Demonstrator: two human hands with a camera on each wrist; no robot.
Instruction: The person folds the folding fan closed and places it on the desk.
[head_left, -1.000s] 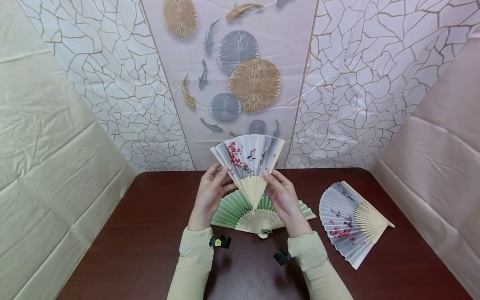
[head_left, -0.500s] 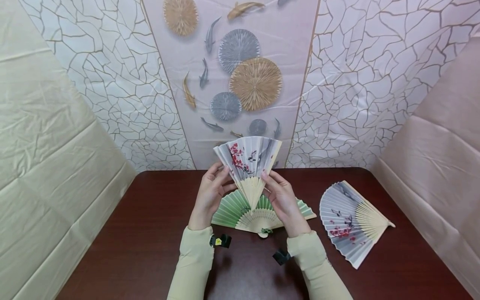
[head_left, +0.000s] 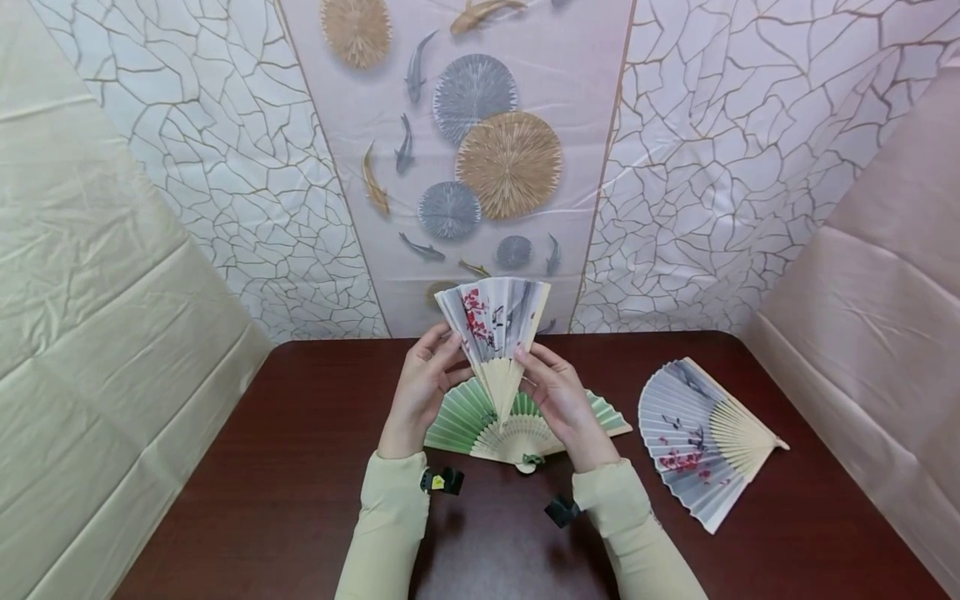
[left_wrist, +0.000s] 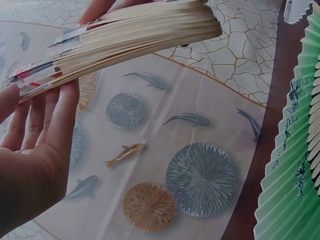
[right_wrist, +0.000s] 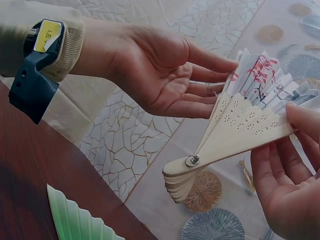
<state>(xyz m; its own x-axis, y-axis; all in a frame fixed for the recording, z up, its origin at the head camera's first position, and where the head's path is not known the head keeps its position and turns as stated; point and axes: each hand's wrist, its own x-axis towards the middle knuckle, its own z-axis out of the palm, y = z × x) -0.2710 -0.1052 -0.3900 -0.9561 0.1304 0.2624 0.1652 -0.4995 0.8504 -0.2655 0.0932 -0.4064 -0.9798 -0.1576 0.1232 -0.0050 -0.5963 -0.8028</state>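
Observation:
Between both hands, raised over the table, is a partly spread folding fan (head_left: 491, 321) with grey-white leaf, red blossoms and pale pierced ribs. My left hand (head_left: 422, 383) pinches its left edge between thumb and fingers; my right hand (head_left: 558, 396) pinches the right edge. In the right wrist view the fan's ribs (right_wrist: 250, 122) converge at a metal rivet at the lower end. Seen from the left wrist, the fan (left_wrist: 125, 42) shows its stacked folds nearly edge-on. Behind and below it, a green folding fan (head_left: 457, 417) lies spread on the table, partly covered by the held fan and right hand.
A second grey fan with red blossoms (head_left: 678, 446) lies spread on the right of the dark red-brown table (head_left: 300, 475). Patterned cloth (head_left: 480, 167) hangs behind the table, with plain beige cloth (head_left: 97, 292) along the left side. Black camera mounts sit at both wrists.
The held fan has narrowed as its two edges are brought together. My right hand has moved slightly left; my left hand stays almost in place.

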